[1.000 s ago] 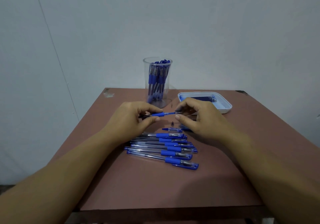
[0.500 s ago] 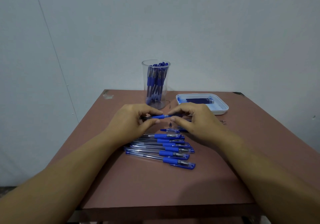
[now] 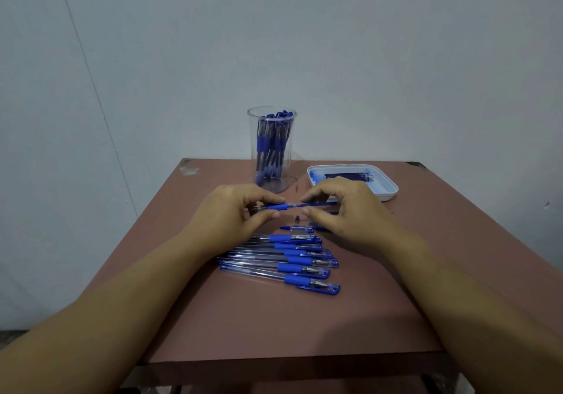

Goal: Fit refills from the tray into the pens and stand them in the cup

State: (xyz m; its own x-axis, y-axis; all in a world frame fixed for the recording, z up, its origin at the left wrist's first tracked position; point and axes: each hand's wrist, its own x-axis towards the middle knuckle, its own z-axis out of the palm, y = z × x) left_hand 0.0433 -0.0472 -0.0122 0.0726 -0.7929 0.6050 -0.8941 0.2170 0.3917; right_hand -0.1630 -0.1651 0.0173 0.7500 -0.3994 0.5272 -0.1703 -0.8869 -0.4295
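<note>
While hovering above the middle of the counter point(image 3: 274, 326), still gripping the clear, blue-gripped pen barrel point(image 3: 275, 207) in the left hand point(image 3: 225, 214) and pinching the thin blue refill point(image 3: 320, 203) in the right hand point(image 3: 350, 211), drawn slightly apart since a moment ago, so probably unseated.

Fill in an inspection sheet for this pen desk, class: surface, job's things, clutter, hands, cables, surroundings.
Surface: brown table, scuffed at its far left corner.
Job's things: clear cup with standing pens; white tray with refills; row of pens lying flat; one held pen with a refill at its open end.
Clutter: small dark tip and loose blue cap beyond the row.
Hands: left hand grips the held pen; right hand pinches the refill.
Cables: nothing seen.
Surroundings: plain pale wall.
</note>
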